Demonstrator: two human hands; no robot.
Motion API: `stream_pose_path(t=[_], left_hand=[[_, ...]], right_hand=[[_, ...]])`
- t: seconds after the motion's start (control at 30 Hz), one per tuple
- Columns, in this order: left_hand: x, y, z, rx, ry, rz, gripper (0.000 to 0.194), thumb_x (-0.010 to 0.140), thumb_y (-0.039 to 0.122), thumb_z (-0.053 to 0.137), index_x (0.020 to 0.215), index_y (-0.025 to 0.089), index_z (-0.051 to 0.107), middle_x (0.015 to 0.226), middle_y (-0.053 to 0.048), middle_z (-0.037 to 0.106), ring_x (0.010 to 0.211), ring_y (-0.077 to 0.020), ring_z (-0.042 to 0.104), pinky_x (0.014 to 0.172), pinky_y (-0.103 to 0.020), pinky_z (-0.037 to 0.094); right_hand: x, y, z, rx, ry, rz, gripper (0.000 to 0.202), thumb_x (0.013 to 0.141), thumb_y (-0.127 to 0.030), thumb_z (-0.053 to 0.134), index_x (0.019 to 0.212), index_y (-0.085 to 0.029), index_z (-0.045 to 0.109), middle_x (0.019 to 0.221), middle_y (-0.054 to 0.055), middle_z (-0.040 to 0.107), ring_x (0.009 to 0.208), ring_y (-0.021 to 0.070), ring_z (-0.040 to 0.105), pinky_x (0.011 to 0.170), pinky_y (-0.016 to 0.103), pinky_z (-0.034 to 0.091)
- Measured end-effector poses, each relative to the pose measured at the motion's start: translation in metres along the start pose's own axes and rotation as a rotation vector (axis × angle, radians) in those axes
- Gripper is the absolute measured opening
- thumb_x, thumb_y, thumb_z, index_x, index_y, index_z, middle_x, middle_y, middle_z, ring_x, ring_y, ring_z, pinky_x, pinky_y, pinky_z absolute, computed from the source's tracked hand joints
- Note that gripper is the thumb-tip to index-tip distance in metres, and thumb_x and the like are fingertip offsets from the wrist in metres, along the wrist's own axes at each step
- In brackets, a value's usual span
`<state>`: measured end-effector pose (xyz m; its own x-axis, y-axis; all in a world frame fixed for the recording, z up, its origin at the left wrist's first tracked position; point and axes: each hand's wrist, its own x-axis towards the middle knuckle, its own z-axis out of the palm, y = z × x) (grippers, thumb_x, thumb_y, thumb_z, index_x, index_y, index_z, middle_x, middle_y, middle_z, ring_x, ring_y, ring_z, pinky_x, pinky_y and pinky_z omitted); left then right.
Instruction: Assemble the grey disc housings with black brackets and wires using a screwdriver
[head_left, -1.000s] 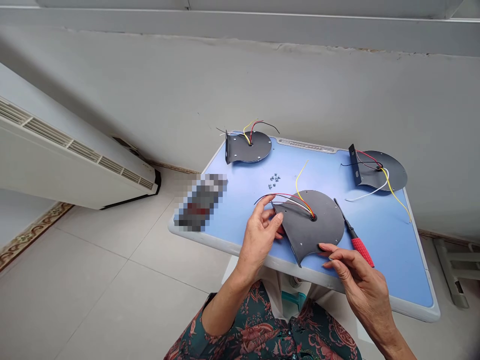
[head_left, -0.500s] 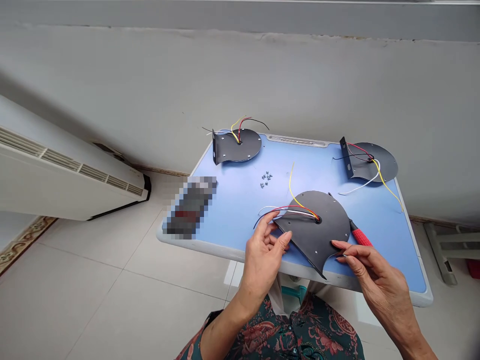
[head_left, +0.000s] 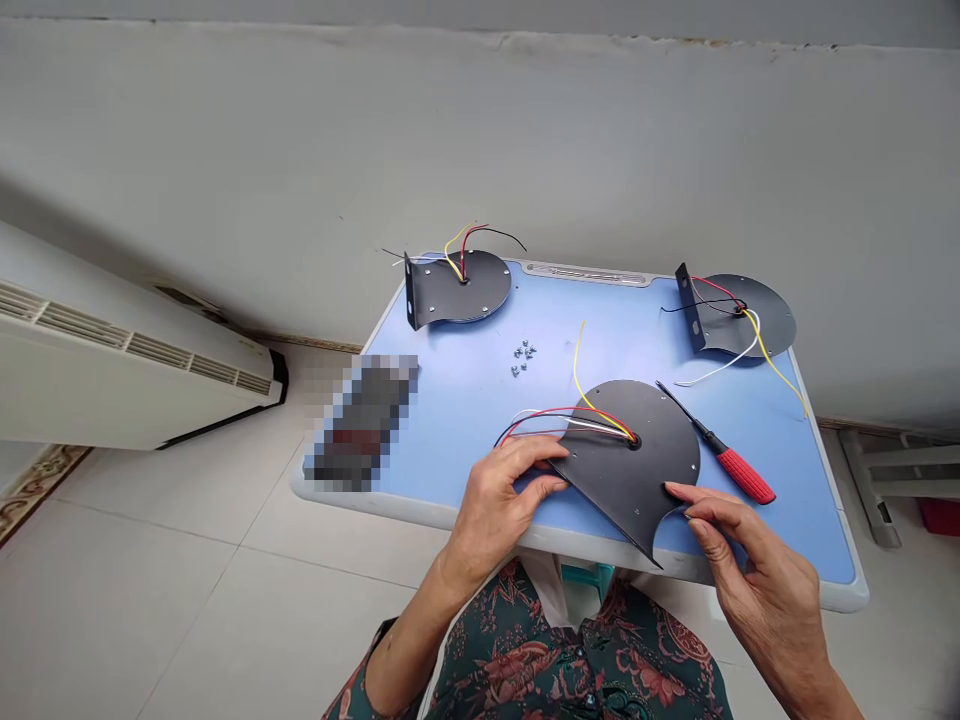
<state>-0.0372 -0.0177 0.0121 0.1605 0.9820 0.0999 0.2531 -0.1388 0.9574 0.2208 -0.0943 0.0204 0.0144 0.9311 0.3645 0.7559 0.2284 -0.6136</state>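
A black metal bracket plate (head_left: 637, 430) with a round end lies near the table's front edge. Yellow, red, black and white wires come out of its centre hole. My left hand (head_left: 506, 500) pinches the plate's left corner between thumb and fingers. At the plate's lower right edge, my right hand (head_left: 757, 565) grips it with thumb and forefinger. A screwdriver (head_left: 746, 475) with a red handle rests just right of the plate, its tip by the plate's rim. Several small screws (head_left: 523, 357) lie loose behind the plate.
Similar wired bracket plates stand at the back left (head_left: 472, 285) and back right (head_left: 757, 315) of the blue table (head_left: 420, 440). A blurred dark object (head_left: 364, 420) lies at the left edge. A white appliance (head_left: 127, 330) stands on the floor to the left.
My left hand has shifted slightly left and now pinches the plate's corner. The screwdriver, partly hidden behind the plate before, shows in full. The view has shifted a little.
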Motion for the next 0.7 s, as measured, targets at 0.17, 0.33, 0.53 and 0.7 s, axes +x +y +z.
stream_pose_path(t=[0.17, 0.33, 0.53, 0.7], left_hand=[[0.001, -0.001, 0.004, 0.021, -0.018, 0.023, 0.011, 0.082, 0.017, 0.071, 0.087, 0.024, 0.078, 0.108, -0.006, 0.08, 0.113, -0.0254, 0.072, 0.101, -0.037, 0.055], [0.003, 0.002, 0.005, 0.031, -0.029, 0.025, 0.011, 0.084, 0.018, 0.068, 0.082, 0.025, 0.077, 0.107, -0.005, 0.08, 0.118, -0.0261, 0.071, 0.102, -0.038, 0.056], [0.002, 0.001, 0.004, 0.031, -0.033, 0.034, 0.012, 0.085, 0.018, 0.068, 0.079, 0.025, 0.076, 0.097, -0.004, 0.081, 0.119, -0.0269, 0.071, 0.101, -0.037, 0.057], [0.0, 0.001, 0.005, 0.028, -0.039, 0.037, 0.015, 0.085, 0.016, 0.066, 0.077, 0.025, 0.075, 0.094, -0.003, 0.081, 0.121, -0.027, 0.07, 0.101, -0.036, 0.057]], right_hand=[[-0.002, 0.002, 0.003, -0.023, 0.026, 0.011, 0.008, 0.1, -0.024, 0.056, 0.098, -0.027, 0.062, 0.112, 0.0, 0.08, 0.117, 0.0214, 0.072, 0.102, 0.035, 0.056], [0.004, 0.001, 0.003, 0.023, 0.008, 0.055, 0.008, 0.1, -0.024, 0.054, 0.1, -0.028, 0.061, 0.117, 0.001, 0.079, 0.133, 0.0247, 0.061, 0.102, 0.037, 0.057], [0.01, 0.001, 0.003, 0.056, 0.005, 0.095, 0.007, 0.101, -0.026, 0.054, 0.099, -0.027, 0.061, 0.116, 0.001, 0.079, 0.135, 0.0245, 0.059, 0.106, 0.038, 0.055], [0.01, 0.0, 0.005, 0.062, 0.004, 0.1, 0.007, 0.101, -0.026, 0.054, 0.099, -0.027, 0.061, 0.117, 0.002, 0.079, 0.135, 0.0257, 0.059, 0.106, 0.041, 0.055]])
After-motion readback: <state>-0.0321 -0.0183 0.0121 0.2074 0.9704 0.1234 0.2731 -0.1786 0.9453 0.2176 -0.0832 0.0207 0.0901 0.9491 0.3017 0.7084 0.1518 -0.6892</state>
